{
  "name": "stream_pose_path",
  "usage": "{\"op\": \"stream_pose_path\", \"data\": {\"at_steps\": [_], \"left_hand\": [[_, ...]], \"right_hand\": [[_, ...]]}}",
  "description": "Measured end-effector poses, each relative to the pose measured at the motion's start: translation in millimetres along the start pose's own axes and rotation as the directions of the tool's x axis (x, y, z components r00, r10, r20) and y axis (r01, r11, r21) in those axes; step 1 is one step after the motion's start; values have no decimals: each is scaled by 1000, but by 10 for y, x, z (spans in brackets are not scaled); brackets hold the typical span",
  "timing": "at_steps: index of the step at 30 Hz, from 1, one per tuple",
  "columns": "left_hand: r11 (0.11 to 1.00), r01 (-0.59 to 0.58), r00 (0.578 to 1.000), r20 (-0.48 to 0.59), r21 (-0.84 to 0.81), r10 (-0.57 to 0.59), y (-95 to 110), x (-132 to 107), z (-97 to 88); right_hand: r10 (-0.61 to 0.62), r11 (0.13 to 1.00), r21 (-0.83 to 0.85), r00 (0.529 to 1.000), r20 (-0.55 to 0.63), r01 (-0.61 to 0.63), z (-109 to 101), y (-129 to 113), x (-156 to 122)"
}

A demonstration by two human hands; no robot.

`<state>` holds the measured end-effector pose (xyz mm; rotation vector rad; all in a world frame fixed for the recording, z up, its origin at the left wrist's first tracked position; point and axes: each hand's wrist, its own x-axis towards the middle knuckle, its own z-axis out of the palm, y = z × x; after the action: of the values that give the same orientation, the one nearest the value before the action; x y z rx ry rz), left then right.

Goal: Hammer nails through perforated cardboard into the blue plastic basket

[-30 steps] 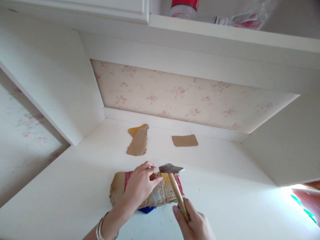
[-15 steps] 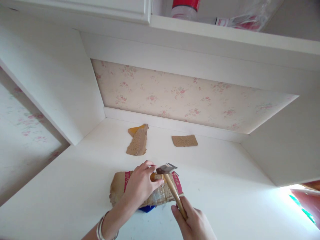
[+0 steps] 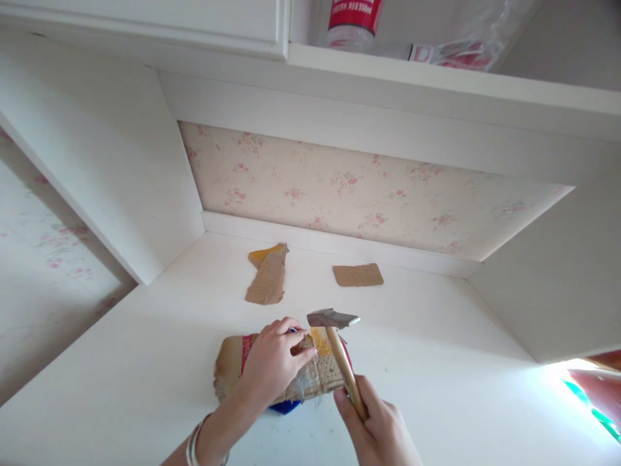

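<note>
My right hand (image 3: 378, 424) is wrapped round the wooden handle of a hammer (image 3: 343, 362), its metal head raised over the right part of a worn cardboard pad (image 3: 227, 366). The pad has red printed bands, clear tape and many small punched holes. My left hand (image 3: 272, 362) rests across the pad, thumb and fingers pinched together close to the hammer head. Whatever sits in that pinch is too small to make out. An orange-yellow patch (image 3: 321, 342) shows on the pad beside the fingertips. Something blue (image 3: 285, 407) sticks out under the pad's front edge.
Two torn pieces of holed cardboard lie farther back on the white surface (image 3: 436, 362): one with an orange part (image 3: 266, 278), one small rectangle (image 3: 358, 275). Overhead, a shelf (image 3: 436, 81) holds a red-labelled bottle (image 3: 353, 26) and a clear plastic bag (image 3: 478, 48). White panels (image 3: 548, 278) stand at both sides.
The hammer head has lifted slightly and shifted right, away from my left fingers, uncovering more of the orange patch. My left hand stays almost in place. The view has tilted up a little.
</note>
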<state>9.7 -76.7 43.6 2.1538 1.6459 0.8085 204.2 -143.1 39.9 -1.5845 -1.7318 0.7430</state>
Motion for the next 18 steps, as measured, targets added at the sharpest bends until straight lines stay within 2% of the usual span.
{"op": "stream_pose_path", "data": {"at_steps": [5, 8, 12, 18], "left_hand": [[998, -8, 1000, 12, 56, 7, -12, -5, 16], [998, -6, 1000, 15, 68, 5, -9, -9, 20], [999, -16, 1000, 12, 49, 16, 1, -9, 13], [1000, -1, 1000, -8, 25, 2, -18, -2, 33]], "right_hand": [[-41, 996, -82, 998, 47, 45, 91, 162, -35], [-39, 992, -117, 999, 33, 43, 130, 232, -59], [-58, 991, -124, 998, -8, 56, 128, 264, -65], [-74, 981, -179, 997, 25, 78, 105, 290, -66]]}}
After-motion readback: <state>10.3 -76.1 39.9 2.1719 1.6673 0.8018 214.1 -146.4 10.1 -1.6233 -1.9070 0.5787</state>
